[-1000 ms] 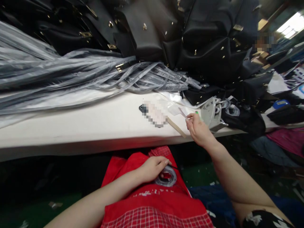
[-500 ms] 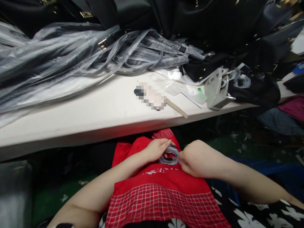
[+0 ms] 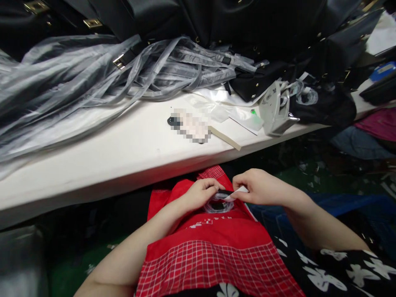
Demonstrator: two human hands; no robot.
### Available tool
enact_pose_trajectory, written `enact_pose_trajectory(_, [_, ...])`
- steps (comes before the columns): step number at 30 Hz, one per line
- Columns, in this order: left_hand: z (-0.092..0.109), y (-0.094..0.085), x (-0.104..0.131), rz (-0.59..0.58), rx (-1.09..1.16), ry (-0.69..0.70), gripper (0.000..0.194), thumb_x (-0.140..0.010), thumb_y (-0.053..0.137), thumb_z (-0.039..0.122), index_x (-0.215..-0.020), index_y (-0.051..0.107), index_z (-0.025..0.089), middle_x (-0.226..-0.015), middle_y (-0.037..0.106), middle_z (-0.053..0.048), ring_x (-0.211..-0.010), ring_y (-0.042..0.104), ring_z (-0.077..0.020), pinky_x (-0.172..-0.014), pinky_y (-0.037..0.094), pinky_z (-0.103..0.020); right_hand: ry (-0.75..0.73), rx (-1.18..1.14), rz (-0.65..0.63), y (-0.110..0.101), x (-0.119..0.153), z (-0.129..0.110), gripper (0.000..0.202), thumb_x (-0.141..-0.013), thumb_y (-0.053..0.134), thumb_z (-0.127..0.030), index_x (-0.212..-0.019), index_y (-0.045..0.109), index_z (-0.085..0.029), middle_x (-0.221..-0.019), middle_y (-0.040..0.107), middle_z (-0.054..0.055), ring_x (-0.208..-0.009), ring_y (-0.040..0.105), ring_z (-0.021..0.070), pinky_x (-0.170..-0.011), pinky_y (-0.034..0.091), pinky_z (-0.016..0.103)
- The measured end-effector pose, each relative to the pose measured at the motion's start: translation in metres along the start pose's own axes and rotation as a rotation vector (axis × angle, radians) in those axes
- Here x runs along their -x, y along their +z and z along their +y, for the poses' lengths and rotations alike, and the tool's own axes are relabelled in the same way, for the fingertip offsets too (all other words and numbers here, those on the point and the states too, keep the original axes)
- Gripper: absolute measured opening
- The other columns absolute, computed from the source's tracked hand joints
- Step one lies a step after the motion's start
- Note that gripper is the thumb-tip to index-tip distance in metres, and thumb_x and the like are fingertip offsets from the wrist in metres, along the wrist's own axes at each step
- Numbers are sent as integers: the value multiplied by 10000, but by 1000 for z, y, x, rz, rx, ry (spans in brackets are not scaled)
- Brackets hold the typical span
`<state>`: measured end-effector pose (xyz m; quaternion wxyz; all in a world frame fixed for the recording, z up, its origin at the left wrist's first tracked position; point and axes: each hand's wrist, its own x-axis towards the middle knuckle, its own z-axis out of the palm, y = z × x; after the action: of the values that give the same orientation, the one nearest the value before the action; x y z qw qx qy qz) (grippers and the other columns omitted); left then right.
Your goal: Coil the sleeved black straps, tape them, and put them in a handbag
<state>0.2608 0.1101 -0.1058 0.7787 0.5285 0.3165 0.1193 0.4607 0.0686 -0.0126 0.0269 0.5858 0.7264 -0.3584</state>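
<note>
A coil wrapped in clear plastic lies in front of the red apron, at my waist. My left hand is closed on the coil's upper left edge, where a dark strip shows between the two hands. Beside it on the right, my right hand pinches a small white piece between thumb and fingers, over the coil's right side. The fingertips of my left hand are partly hidden.
A white table runs across in front of me. On it are plastic-wrapped straps, a blurred-out object, a beige strip, a white tape dispenser and black bags.
My right hand has risen slightly and turned, and a white piece now shows in its fingers. My left hand stays at the coil. The table view has shifted a little to the left.
</note>
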Motion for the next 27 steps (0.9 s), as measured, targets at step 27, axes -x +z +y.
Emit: enact_pose_trajectory(27, [-3, 16, 9, 175, -310, 74, 158, -785, 648, 318, -715, 624, 178, -759, 637, -23, -719, 578, -162, -700, 448, -267, 211, -885, 469, 98, -14, 18, 260, -845, 562, -359, -819, 739, -169, -820, 735, 47, -761, 648, 196, -709, 479, 280])
